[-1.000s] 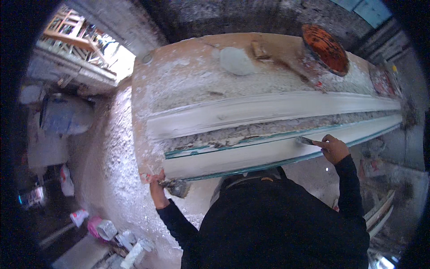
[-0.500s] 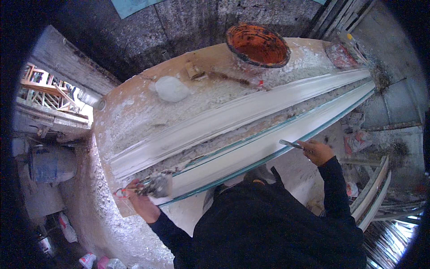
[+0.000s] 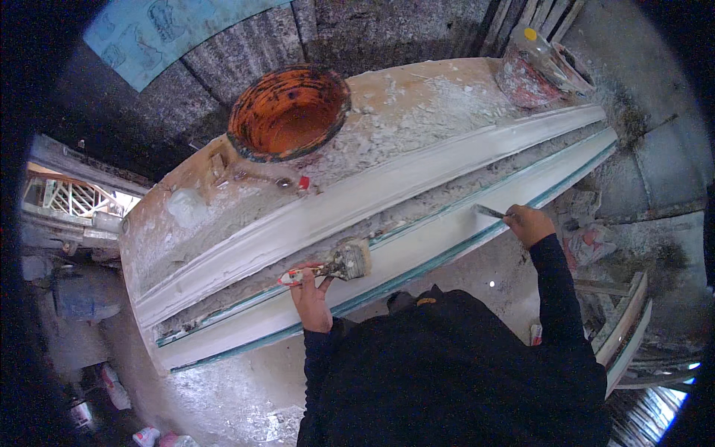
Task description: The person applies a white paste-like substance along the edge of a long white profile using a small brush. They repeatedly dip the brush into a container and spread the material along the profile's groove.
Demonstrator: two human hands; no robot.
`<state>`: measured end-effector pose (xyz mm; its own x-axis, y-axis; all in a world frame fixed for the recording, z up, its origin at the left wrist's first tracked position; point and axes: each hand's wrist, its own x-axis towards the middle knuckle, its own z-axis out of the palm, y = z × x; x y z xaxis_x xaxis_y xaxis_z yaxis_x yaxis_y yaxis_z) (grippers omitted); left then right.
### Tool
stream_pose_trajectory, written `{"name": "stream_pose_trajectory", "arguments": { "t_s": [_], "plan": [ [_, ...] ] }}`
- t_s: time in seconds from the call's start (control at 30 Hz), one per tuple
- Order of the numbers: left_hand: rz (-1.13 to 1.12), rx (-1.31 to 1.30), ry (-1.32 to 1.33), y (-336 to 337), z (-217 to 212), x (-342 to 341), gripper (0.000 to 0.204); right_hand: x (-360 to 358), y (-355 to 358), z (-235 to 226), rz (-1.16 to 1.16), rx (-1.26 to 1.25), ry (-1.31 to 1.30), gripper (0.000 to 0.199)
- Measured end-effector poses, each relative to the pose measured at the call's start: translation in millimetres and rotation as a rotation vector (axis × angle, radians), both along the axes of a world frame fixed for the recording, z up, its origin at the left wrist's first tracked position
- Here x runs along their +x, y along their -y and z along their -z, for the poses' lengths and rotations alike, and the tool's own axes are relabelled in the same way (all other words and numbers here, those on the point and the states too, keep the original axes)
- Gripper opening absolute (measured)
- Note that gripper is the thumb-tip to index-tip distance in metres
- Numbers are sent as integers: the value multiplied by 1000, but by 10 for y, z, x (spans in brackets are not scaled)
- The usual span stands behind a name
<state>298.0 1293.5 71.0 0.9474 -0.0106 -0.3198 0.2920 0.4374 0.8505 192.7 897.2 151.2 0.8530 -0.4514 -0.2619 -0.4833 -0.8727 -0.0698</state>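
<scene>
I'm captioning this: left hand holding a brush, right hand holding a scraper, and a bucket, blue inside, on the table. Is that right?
Not quite: the bucket is orange inside, as the head view shows. It does stand on the table, with the left hand holding a brush and the right hand a scraper.

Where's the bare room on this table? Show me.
Widest patch: the white-crusted table between the orange bucket and translucent container, behind the rear white strip. Crowded: over the front strip, where the left hand holds a brush and the right hand a scraper.
</scene>
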Motion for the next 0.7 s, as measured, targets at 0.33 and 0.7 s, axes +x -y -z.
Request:
{"name": "stream_pose_trajectory", "arguments": {
  "t_s": [0.33, 0.7],
  "plan": [
    [-916, 1188, 411, -1763, 37, 55, 21, -141, 468, 350, -6, 159, 141, 24],
    [-318, 311, 11, 243, 207, 84, 31, 487, -113, 360, -270, 235, 299, 22]
  ]
}}
